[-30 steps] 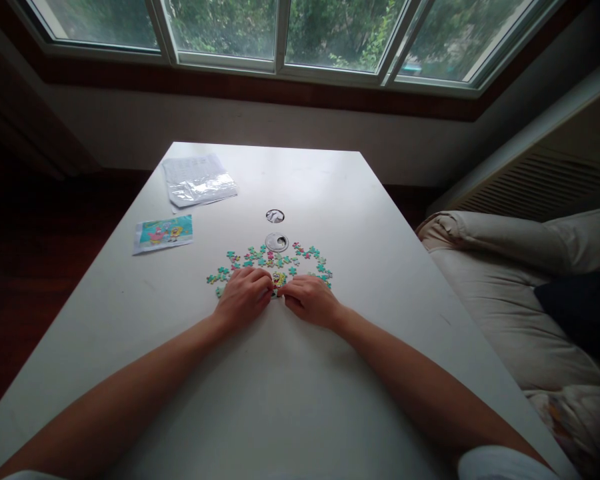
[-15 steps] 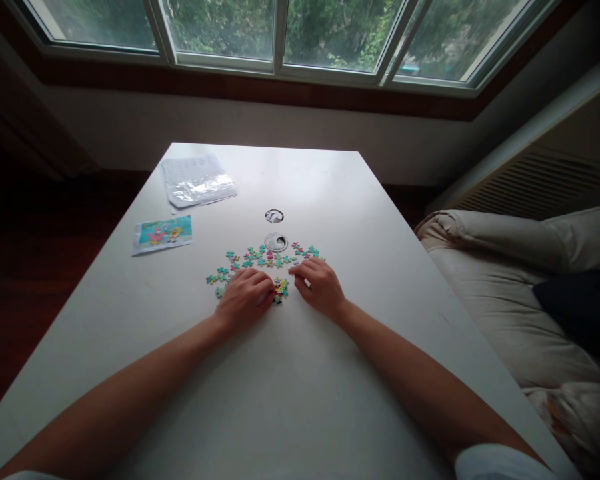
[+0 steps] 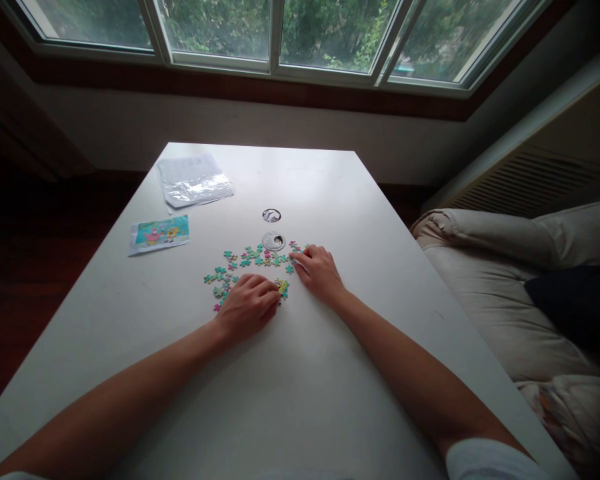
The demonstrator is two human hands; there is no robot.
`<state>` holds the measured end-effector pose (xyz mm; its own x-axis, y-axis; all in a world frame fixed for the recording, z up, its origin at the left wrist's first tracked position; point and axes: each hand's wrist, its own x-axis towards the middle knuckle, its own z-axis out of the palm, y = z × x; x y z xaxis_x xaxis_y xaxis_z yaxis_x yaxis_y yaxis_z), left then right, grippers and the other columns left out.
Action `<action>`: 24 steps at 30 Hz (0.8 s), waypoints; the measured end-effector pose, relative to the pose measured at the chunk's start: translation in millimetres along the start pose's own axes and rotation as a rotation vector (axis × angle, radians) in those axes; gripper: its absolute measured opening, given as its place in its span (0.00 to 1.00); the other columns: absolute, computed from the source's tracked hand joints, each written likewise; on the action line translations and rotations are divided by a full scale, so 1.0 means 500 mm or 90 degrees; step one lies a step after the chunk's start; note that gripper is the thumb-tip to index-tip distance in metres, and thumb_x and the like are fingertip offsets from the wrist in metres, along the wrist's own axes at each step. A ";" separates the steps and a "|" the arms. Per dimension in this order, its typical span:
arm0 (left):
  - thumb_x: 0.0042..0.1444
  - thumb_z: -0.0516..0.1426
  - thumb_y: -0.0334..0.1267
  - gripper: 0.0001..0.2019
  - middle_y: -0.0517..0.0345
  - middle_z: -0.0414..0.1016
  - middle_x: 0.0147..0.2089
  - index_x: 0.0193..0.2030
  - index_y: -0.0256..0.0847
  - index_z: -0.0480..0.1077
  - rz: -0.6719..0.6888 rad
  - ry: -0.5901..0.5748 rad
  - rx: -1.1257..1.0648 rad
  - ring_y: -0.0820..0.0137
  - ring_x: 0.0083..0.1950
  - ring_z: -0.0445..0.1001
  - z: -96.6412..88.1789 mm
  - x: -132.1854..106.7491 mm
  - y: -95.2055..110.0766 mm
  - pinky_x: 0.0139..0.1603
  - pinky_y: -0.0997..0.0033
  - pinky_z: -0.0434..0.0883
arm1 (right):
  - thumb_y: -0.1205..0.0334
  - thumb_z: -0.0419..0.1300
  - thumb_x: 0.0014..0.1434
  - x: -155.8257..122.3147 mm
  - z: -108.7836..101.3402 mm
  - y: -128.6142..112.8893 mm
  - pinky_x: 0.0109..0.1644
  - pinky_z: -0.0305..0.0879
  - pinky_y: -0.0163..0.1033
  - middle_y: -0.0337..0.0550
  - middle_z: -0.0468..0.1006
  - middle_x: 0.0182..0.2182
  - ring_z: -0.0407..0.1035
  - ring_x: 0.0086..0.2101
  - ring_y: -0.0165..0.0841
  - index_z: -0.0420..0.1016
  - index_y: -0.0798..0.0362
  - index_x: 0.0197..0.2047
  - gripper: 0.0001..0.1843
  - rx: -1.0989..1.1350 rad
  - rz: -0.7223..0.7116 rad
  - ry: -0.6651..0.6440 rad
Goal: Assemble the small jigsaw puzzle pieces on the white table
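Bent fingers of my left hand (image 3: 250, 301) close over the left side of a small patch of joined jigsaw pieces (image 3: 283, 287), mostly yellow and green; part of the patch is hidden beneath them. Farther off and to the right, my right hand (image 3: 320, 272) lies low over the table with fingers stretched out and apart. Its fingertips reach a green jigsaw piece (image 3: 289, 269) and others at the right end of the loose pieces. Scattered green, pink and yellow jigsaw pieces (image 3: 253, 257) curve around the patch on its far and left sides.
The white table (image 3: 300, 387) carries a picture card (image 3: 161, 233) with cartoon figures and a clear plastic bag with paper (image 3: 195, 180) at the left. Two round inserts, a nearer one (image 3: 273, 241) and a farther one (image 3: 271, 215), sit in the tabletop. A beige sofa (image 3: 470, 287) stands right.
My right hand has moved away from the joined patch, outward to the loose pieces at the right. My left hand has shifted slightly right over the patch. The view has moved a little.
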<state>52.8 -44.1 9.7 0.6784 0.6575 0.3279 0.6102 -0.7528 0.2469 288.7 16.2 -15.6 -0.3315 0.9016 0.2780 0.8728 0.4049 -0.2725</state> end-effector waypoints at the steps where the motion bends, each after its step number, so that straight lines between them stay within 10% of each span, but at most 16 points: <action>1: 0.69 0.52 0.35 0.10 0.53 0.79 0.49 0.47 0.41 0.75 0.014 -0.011 0.006 0.63 0.52 0.72 -0.002 -0.001 0.011 0.57 0.56 0.65 | 0.58 0.57 0.69 0.001 0.000 0.001 0.51 0.57 0.46 0.48 0.73 0.43 0.63 0.46 0.42 0.77 0.43 0.57 0.15 0.000 -0.001 -0.002; 24: 0.67 0.53 0.37 0.11 0.43 0.71 0.61 0.51 0.36 0.70 0.029 -0.165 0.076 0.56 0.61 0.70 -0.022 -0.017 0.110 0.59 0.55 0.68 | 0.57 0.58 0.68 -0.003 0.001 0.004 0.53 0.57 0.46 0.48 0.74 0.45 0.64 0.48 0.42 0.78 0.47 0.51 0.12 0.034 0.017 0.013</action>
<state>76.2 -91.2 30.4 0.7787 0.6212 0.0886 0.6102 -0.7826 0.1236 290.7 15.8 -17.1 -0.3000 0.9092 0.2886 0.8609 0.3884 -0.3287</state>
